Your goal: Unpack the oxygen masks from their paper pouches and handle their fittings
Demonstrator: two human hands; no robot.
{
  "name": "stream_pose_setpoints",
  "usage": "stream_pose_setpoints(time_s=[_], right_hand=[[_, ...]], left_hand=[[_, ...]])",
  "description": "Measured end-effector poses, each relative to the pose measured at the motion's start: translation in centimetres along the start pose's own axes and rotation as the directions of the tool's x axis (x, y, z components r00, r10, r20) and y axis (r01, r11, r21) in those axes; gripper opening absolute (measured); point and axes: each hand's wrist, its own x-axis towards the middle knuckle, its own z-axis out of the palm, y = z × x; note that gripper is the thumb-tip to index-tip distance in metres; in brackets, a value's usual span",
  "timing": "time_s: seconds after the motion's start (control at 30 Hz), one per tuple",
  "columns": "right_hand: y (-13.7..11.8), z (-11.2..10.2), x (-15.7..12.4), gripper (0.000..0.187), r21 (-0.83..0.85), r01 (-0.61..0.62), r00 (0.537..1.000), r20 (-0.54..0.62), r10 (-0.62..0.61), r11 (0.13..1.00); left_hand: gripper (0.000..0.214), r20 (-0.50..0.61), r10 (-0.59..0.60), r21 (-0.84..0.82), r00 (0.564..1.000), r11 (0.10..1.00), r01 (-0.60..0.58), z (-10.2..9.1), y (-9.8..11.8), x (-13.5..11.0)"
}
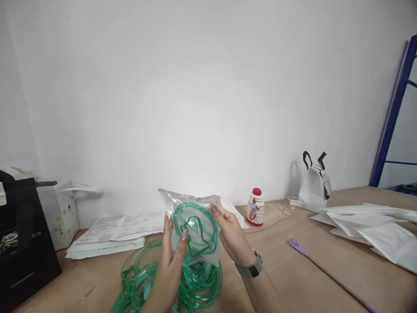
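Observation:
Between my two hands is a clear plastic bag [207,259] with coiled green tubing [213,221] and a green strap inside; it looks like an oxygen mask set. My left hand [174,250] grips the bag's left side, its thumb across the front. On the upper right edge, my right hand [230,228] pinches the plastic, and a watch is on that wrist. Below the bag, a loose heap of green tubing with clear mask parts [203,289] lies on the table, partly hidden by my left forearm.
Printed white paper packets [107,237] lie at the back left, beside a white box [61,213] and black bag [31,243]. A white-and-red jar [256,208] stands by the wall. Rightward are a purple-ended stick [329,276], a white bag [312,187] and stacked white plastic bags [387,237].

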Motion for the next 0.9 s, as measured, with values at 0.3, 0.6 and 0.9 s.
stream_pose_setpoints(time_s=[0.3,0.6,0.9], right_hand=[[0.3,0.4,0.0,0.032,-0.031,0.173,0.968,-0.177,-0.176,0.984],[-2.4,-2.7,0.8,0.038,-0.071,0.264,0.735,-0.631,-0.249,0.962],[-4.0,-4.5,0.1,0.036,-0.357,0.266,0.687,-0.581,-0.436,0.895]], left_hand=[[0.071,0.004,0.138,0.179,0.990,0.974,-0.137,0.7,1.1,-1.7],[0.060,-0.017,0.142,0.244,0.990,0.961,-0.134,0.2,0.8,-0.9],[0.078,0.084,0.097,0.394,0.992,0.911,-0.123,1.6,-3.0,-1.0]])
